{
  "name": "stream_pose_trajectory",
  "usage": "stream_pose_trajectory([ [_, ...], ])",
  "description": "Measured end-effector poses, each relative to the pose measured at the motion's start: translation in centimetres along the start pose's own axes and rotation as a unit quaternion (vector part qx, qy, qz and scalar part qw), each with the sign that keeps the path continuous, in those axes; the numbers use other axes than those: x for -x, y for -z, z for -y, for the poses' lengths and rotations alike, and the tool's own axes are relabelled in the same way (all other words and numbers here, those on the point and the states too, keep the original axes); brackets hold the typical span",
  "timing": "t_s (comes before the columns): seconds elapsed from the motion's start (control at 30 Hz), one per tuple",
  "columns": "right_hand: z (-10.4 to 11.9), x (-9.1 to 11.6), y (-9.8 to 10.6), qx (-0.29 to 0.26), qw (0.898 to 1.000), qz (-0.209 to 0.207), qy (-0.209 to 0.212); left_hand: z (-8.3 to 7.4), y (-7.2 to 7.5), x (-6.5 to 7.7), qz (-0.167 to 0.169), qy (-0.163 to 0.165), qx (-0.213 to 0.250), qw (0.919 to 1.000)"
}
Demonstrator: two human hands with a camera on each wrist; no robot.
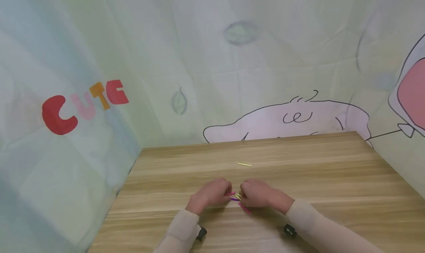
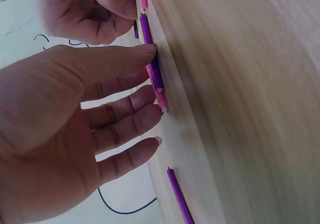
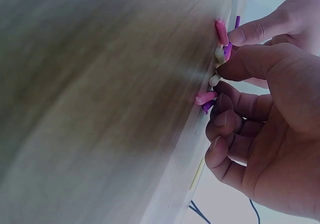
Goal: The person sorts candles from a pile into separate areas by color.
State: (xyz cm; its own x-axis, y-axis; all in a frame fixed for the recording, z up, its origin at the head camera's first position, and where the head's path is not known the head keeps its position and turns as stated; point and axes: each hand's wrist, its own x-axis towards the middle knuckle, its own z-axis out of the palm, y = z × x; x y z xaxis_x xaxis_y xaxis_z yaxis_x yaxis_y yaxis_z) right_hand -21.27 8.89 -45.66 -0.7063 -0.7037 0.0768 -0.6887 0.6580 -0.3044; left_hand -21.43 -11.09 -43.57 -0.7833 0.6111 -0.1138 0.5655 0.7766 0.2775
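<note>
Cream long sleeves reach over the brown wood-grain table, where the left grip pinches a slim purple stick between thumb and fingers, a slim pink stick alongside it. Just beside it, the right grip pinches a pale yellow stick between thumb and forefinger. Another pink stick lies on their near side, and a second yellow stick lies apart beyond them.
</note>
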Motion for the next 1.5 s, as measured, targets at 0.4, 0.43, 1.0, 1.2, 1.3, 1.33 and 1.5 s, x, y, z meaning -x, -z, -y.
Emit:
stream_pose_trajectory([
  [0.4,-0.01,-0.06,-0.13,0.003,1.000,0.005,-0.007,-0.30,-0.13,-0.13,-0.006,-0.017,-0.004,0.9998],
  [0.43,0.03,-0.04,-0.09,0.007,1.000,0.006,-0.008,-0.31,-0.13,-0.12,-0.007,-0.019,-0.005,0.9998],
  [1.0,0.11,0.40,0.34,-0.007,1.000,0.011,-0.010,-0.30,-0.27,-0.24,-0.005,-0.023,0.003,0.9997],
  [1.2,0.11,0.30,0.55,-0.027,1.000,0.005,-0.009,-0.27,-0.35,-0.27,-0.004,-0.029,0.001,0.9996],
  [1.3,0.11,0.21,0.63,-0.033,0.999,0.004,-0.017,-0.21,-0.45,-0.28,-0.007,-0.037,0.001,0.9993],
  [1.33,0.08,0.18,0.64,-0.035,0.999,0.005,-0.020,-0.22,-0.45,-0.30,-0.006,-0.037,0.003,0.9993],
  [1.5,-0.06,0.06,0.70,-0.036,0.999,0.003,-0.023,-0.42,-0.30,-0.31,-0.002,-0.035,0.001,0.9994],
])
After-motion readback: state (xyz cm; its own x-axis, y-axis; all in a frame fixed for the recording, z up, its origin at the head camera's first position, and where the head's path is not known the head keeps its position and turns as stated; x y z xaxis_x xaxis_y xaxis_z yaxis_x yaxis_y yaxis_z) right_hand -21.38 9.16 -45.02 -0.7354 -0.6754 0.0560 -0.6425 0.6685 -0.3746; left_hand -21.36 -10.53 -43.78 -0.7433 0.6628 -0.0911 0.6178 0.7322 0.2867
